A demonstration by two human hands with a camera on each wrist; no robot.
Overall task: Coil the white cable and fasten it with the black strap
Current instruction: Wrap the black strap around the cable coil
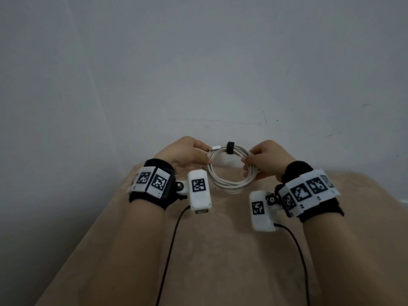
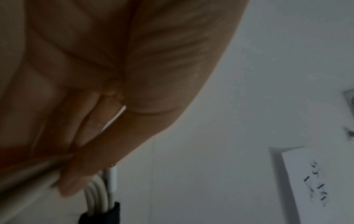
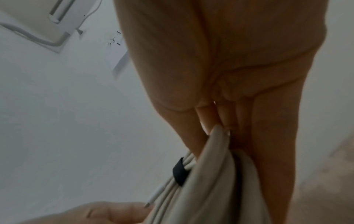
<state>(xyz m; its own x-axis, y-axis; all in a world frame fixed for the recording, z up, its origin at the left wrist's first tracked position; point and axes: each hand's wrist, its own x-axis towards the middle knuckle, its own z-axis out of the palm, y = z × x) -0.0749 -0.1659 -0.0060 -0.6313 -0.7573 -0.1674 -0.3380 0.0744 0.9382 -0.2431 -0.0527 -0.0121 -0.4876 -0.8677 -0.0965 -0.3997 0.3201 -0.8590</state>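
Observation:
The white cable (image 1: 229, 184) is wound into a round coil of several loops, held upright above the far edge of the beige table (image 1: 198, 250). A black strap (image 1: 230, 147) wraps the top of the coil, and a plug end (image 1: 215, 148) sticks out just left of it. My left hand (image 1: 187, 154) pinches the coil's left side, thumb over the strands (image 2: 95, 189) close to the strap (image 2: 101, 215). My right hand (image 1: 262, 161) grips the right side, fingers curled round the bundle (image 3: 210, 174). From the right wrist the strap (image 3: 180, 171) sits a little beyond the fingers.
A plain grey wall (image 1: 198, 62) stands close behind the table's far edge. Black camera leads (image 1: 170, 250) trail from both wrists across the beige surface toward me. A wall-mounted white unit (image 3: 44, 19) and a paper note (image 2: 310, 181) show high on the wall.

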